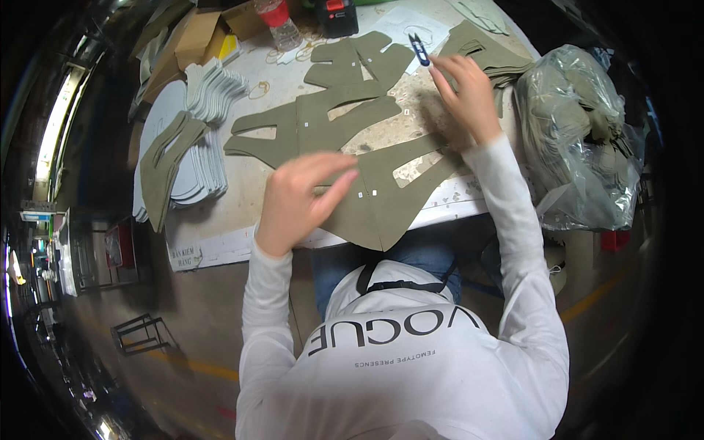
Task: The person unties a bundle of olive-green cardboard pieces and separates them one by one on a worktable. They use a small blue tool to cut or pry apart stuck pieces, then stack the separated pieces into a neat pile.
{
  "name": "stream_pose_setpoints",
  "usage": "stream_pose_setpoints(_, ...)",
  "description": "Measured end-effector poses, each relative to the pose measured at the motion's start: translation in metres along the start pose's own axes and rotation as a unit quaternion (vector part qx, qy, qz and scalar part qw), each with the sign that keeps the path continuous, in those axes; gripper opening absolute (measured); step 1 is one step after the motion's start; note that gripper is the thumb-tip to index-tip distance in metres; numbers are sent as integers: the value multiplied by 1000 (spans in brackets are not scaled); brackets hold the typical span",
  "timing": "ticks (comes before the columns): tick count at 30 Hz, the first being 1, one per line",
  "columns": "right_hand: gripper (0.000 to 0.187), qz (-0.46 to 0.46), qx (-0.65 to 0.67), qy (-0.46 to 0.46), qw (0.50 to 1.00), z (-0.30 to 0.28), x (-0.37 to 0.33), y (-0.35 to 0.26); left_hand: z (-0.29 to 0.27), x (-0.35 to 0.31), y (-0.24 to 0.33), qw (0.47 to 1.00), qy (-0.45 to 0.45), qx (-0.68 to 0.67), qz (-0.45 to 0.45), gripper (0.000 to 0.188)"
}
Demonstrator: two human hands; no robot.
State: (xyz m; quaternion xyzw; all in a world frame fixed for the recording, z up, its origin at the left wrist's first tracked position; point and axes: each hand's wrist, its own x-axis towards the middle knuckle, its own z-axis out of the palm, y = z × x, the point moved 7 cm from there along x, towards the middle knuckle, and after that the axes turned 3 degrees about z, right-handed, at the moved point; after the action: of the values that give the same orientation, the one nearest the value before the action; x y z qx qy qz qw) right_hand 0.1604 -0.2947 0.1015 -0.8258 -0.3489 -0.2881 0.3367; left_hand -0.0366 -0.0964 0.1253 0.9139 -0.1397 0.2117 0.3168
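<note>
Olive-green cut fabric pieces with slots and small white tags lie across the table. The nearest piece (389, 194) comes to a rounded point at the front edge; a middle piece (326, 125) and a far piece (334, 62) lie behind it. Over the near piece's left side is my left hand (297, 198), slightly blurred, thumb apart from the fingers and nothing seen in it. My right hand (469, 95) reaches to the far right, fingers stretched out. Its fingertips are at the handle end of dark blue thread snips (419, 51), whose blades point away; contact is unclear.
Stacked pale grey pieces (202, 165) stand at left, with olive strips (167, 161) on top. At right are an olive stack (488, 55) and a clear plastic bag (579, 147) of olive pieces. A bottle (279, 26) and black battery pack (337, 18) stand at the back.
</note>
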Motion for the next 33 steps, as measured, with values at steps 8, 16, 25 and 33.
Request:
stream_pose_setpoints(8,17,106,-205,-71,970,108,34,84,112,87,-18,984,-177,9,-18,27)
stream_pose_setpoints(16,23,138,-114,27,984,39,42,54,146,63,-37,985,-123,-94,-81,38)
stream_pose_setpoints(25,19,316,377,81,867,-50,-67,8,166,54,-67,805,-204,-463,-309,21)
stream_pose_setpoints(33,15,377,328,29,866,-19,-119,2,169,54,-72,804,-204,-461,-315,21)
